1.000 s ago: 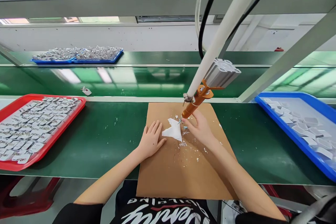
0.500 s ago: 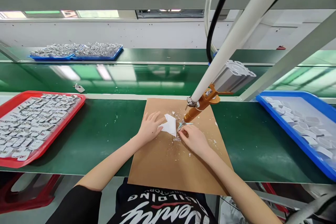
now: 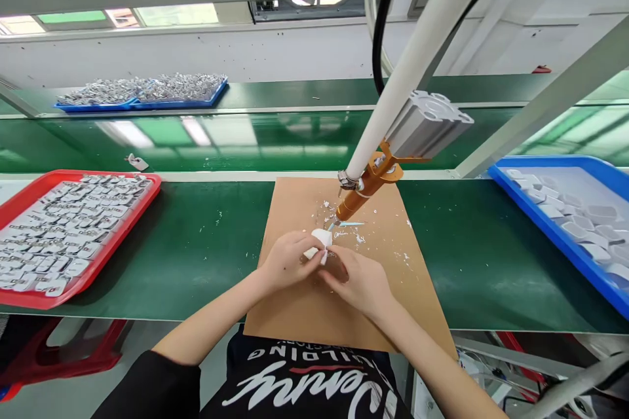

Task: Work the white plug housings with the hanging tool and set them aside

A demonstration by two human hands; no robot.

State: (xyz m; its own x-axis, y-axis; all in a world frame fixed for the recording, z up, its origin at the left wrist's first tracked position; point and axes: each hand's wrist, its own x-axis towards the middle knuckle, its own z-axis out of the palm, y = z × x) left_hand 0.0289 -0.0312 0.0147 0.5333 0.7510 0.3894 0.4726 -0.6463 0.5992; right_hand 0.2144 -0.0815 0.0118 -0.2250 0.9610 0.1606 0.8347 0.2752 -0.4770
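I note cardboard [image 3: 314,321] on the green bench [image 3: 196,262] beneath left hand [image 3: 286,259] and right hand [image 3: 362,280]; pale wall [image 3: 304,55] beyond. Left pinches the white piece [image 3: 322,236], partly hidden between them; right's grip I cannot tell.

I work at a green-topped bench [image 3: 196,236], with a brown cardboard sheet [image 3: 304,321] lying flat before me, its near edge jutting past the bench's front. White scraps [image 3: 360,239] and a pale blue strip [image 3: 352,224] lie on the cardboard. A red tray [image 3: 114,242] rests on the green to my left, a blue tray [image 3: 565,161] to my right.
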